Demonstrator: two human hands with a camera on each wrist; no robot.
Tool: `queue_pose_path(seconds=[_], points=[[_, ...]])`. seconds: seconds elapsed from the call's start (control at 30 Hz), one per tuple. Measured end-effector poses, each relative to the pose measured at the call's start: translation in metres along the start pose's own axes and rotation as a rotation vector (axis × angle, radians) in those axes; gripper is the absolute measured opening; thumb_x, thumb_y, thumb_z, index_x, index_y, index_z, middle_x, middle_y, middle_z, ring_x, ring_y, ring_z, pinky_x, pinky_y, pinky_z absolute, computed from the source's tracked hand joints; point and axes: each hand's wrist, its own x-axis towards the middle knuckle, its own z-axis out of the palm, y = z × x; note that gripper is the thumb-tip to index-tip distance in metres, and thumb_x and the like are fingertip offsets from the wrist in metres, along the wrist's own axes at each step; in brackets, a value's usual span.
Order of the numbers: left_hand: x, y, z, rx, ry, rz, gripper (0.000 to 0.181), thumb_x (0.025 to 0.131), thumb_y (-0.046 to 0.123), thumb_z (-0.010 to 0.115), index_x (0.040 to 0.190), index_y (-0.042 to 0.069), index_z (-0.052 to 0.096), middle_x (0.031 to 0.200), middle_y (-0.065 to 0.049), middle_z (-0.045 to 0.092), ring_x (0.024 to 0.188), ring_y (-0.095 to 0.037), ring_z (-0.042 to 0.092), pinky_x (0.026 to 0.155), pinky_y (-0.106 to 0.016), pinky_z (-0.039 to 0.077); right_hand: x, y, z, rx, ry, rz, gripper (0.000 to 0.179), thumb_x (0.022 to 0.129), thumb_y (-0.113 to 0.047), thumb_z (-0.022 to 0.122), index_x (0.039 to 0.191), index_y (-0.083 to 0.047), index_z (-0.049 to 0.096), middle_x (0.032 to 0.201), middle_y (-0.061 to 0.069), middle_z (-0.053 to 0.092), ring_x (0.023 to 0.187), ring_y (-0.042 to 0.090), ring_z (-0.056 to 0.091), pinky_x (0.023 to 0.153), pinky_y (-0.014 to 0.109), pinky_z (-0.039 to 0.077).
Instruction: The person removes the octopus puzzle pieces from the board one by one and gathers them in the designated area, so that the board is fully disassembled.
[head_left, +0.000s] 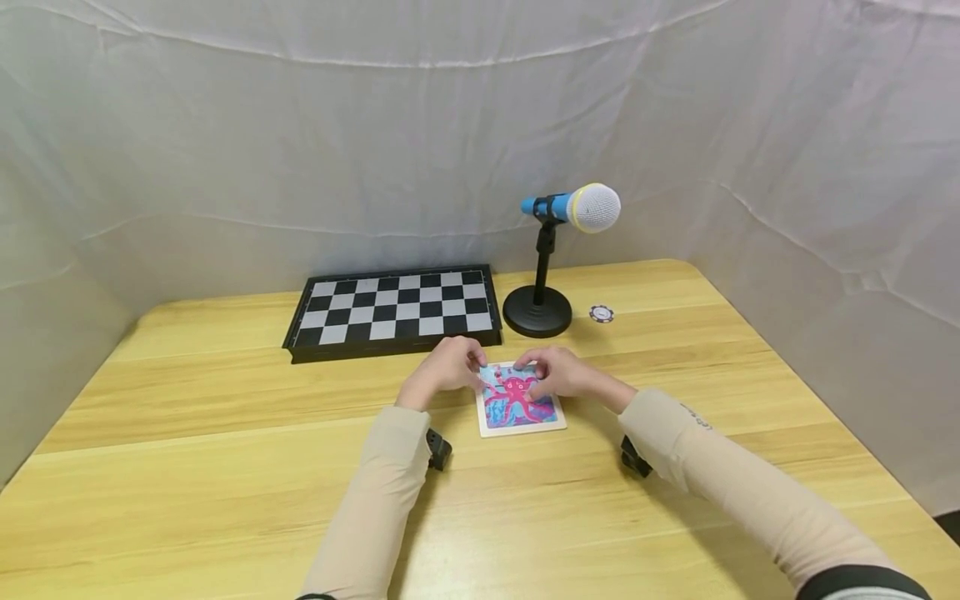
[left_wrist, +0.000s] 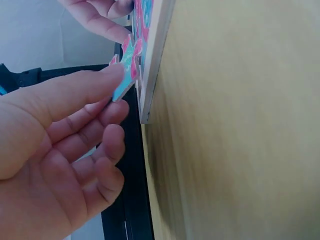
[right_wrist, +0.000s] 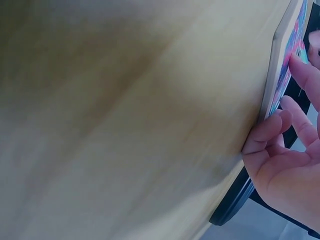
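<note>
A square octopus jigsaw puzzle, pink on blue with a pale wooden border, lies on the table between the hands. At its upper left corner, the left hand pinches a jigsaw piece between thumb and fingers. In the left wrist view that jigsaw piece, turquoise and pink, is tilted against the puzzle's edge. From the other side, the right hand rests on the puzzle, its thumb on the picture and its index finger near the top edge. Its other fingers lie by the border in the right wrist view.
Behind the left hand lies a black-and-white chessboard with a raised black frame. A blue microphone sits on a black stand to its right, beside a poker chip. Grey-white cloth hangs around the wooden table.
</note>
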Motion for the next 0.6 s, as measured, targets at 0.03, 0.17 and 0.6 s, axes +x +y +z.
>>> queue_pose_path(seconds=[0.03, 0.17, 0.6], points=[[0.0002, -0.0004, -0.0001, -0.007, 0.015, 0.003, 0.016, 0.072, 0.007, 0.074, 0.082, 0.004, 0.062, 0.076, -0.002, 0.057, 0.07, -0.015, 0.049, 0.065, -0.024, 0.042, 0.0, 0.0002, 0.0001, 0.007, -0.004, -0.002, 0.04, 0.071, -0.004, 0.072, 0.109, -0.001, 0.059, 0.067, 0.002, 0.045, 0.064, 0.014, 0.04, 0.059, 0.025, 0.034], [0.0008, -0.0013, 0.0004, -0.019, 0.068, 0.015, 0.007, 0.078, 0.01, 0.068, 0.075, 0.006, 0.063, 0.072, -0.001, 0.057, 0.066, -0.014, 0.049, 0.06, -0.023, 0.04, -0.0001, 0.0022, 0.0021, 0.025, -0.017, -0.012, 0.037, 0.073, -0.004, 0.07, 0.109, -0.003, 0.061, 0.069, 0.002, 0.048, 0.066, 0.015, 0.042, 0.061, 0.025, 0.035], [0.0003, 0.0027, 0.0, -0.029, 0.089, 0.028, 0.004, 0.08, 0.002, 0.064, 0.083, 0.002, 0.067, 0.074, -0.003, 0.058, 0.07, -0.015, 0.049, 0.064, -0.024, 0.042, -0.0046, 0.003, 0.001, 0.011, -0.024, -0.055, 0.041, 0.074, -0.009, 0.071, 0.113, 0.001, 0.06, 0.075, 0.005, 0.05, 0.069, 0.015, 0.04, 0.061, 0.024, 0.033]])
